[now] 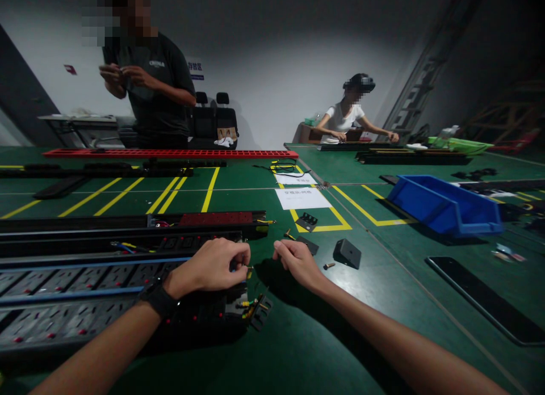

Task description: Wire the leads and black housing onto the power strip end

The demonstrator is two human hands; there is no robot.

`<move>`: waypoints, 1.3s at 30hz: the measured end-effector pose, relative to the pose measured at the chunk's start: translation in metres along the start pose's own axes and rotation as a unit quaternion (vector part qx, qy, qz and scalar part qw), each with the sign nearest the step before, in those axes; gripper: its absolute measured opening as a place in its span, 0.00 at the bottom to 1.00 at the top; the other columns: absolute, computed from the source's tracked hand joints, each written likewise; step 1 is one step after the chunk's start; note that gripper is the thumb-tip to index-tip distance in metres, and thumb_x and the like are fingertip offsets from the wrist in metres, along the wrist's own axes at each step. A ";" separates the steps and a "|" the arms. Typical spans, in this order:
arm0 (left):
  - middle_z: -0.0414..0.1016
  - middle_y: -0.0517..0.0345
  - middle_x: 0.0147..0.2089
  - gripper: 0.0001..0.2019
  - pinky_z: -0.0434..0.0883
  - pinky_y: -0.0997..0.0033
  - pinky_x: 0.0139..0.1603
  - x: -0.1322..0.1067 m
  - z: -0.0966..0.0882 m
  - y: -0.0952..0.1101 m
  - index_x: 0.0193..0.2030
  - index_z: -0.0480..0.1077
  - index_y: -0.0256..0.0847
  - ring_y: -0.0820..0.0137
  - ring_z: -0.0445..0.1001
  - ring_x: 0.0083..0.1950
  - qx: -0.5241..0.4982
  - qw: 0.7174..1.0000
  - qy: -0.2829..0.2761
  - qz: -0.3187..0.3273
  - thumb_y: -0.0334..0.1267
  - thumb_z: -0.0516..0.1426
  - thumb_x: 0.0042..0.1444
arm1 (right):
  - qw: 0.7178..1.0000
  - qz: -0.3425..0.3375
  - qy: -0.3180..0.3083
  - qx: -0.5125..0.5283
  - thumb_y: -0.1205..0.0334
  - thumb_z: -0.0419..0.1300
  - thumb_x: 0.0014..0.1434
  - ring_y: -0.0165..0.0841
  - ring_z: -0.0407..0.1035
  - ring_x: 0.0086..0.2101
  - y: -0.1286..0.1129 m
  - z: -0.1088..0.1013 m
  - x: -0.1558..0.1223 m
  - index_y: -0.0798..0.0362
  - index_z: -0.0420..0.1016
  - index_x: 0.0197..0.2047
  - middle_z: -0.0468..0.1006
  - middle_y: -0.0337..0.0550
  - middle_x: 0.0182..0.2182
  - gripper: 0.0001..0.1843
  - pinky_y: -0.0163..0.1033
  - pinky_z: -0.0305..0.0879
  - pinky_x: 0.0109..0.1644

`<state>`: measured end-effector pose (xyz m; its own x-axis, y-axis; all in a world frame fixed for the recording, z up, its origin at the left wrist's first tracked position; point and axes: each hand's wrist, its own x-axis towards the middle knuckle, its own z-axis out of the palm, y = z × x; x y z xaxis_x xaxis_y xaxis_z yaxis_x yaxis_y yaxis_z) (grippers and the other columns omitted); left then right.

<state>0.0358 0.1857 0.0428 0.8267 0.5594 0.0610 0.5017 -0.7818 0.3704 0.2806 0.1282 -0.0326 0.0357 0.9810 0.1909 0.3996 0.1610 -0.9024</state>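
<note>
My left hand (219, 264), with a dark watch at the wrist, is curled closed at the right end of the long socket strips (97, 276). A small yellow wire terminal (250, 272) shows by its thumb; what the fingers hold is hidden. Over the green table, a short gap to the right, my right hand (297, 260) is pinched closed, its contents too hidden to name. Below the left hand, a black end piece (260, 312) hangs by wires off the nearest strip. A black end cap (347, 253) and a small brass-coloured part (329, 266) lie beyond my right hand.
A dark phone-like slab (485, 298) and a blue bin (445, 207) are on the right. White paper sheets (303, 198) lie ahead within yellow tape. A long red grid rail (170, 154) crosses the far side. Two people (149, 94) work across the table.
</note>
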 end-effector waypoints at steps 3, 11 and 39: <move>0.81 0.60 0.34 0.04 0.59 0.68 0.36 0.000 -0.001 0.002 0.36 0.74 0.43 0.67 0.76 0.34 0.000 1.000 0.001 0.008 0.34 0.57 0.57 | 1.000 0.001 0.001 -0.003 0.41 0.51 0.71 0.31 0.59 0.21 0.000 0.000 0.000 0.51 0.75 0.27 0.64 0.33 0.17 0.28 0.37 0.53 0.29; 0.82 0.61 0.34 0.04 0.60 0.69 0.35 0.000 -0.001 0.000 0.36 0.75 0.43 0.69 0.75 0.33 -0.012 1.000 0.014 0.022 0.35 0.58 0.58 | 1.000 0.001 -0.002 -0.003 0.41 0.51 0.71 0.31 0.59 0.21 -0.001 0.000 0.000 0.51 0.75 0.27 0.64 0.33 0.17 0.28 0.37 0.54 0.28; 0.86 0.59 0.39 0.07 0.63 0.70 0.38 0.002 0.000 -0.004 0.42 0.82 0.46 0.65 0.82 0.39 -0.015 1.000 -0.014 0.018 0.44 0.63 0.67 | 1.000 0.000 0.000 -0.012 0.42 0.51 0.72 0.31 0.58 0.21 -0.001 0.000 -0.001 0.52 0.76 0.27 0.64 0.34 0.18 0.29 0.37 0.54 0.30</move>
<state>0.0353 0.1901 0.0412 0.8514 0.5222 0.0487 0.4633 -0.7924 0.3969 0.2798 0.1275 -0.0321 0.0346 0.9809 0.1914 0.4221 0.1593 -0.8924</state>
